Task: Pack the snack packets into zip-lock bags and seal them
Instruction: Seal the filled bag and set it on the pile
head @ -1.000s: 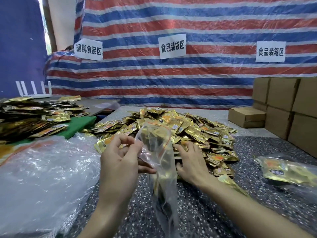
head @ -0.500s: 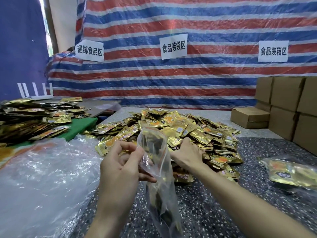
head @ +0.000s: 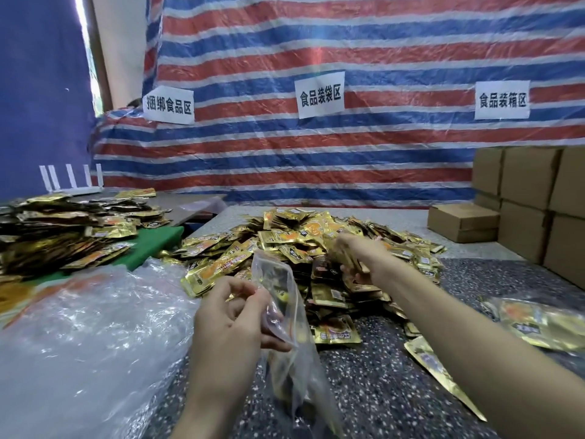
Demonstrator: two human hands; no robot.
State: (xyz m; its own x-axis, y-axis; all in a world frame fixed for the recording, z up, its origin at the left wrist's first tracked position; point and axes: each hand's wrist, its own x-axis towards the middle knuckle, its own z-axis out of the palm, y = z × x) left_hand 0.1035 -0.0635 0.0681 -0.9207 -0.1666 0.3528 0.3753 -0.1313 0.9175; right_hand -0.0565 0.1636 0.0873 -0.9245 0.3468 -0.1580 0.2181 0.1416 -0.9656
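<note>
- Left grip (head: 228, 324) pinches the clear zip-lock bag (head: 285, 305) by its left edge just under the mouth, thumb on the near face and fingers behind.
- The bag's long axis runs steeply up and away from me. Its mouth is at the top, gaping toward the heap, and its bottom hangs down toward the near edge of view. Dark and gold packets show through the lower part.
- Speckled dark surface (head: 364, 391) lies bare between the bag and my right forearm, with one loose gold packet (head: 427, 356) just beside that forearm.
- Crumpled clear plastic sheeting (head: 79, 327) on my left reaches up to the left wrist.
- At the right edge a filled bag (head: 538, 324) lies flat, well apart from the one I hold.
- Right grip (head: 357, 258) is down on the heap of snack packets (head: 294, 236), fingers curled over them. It is blurred, and I cannot tell whether it holds one.
- Farther left, a second heap (head: 63, 236) sits on a green board (head: 158, 245).
- Pale bare surface lies between the main heap and the cardboard boxes (head: 531, 191) on the right, and a striped tarp (head: 316, 153) closes the back.
</note>
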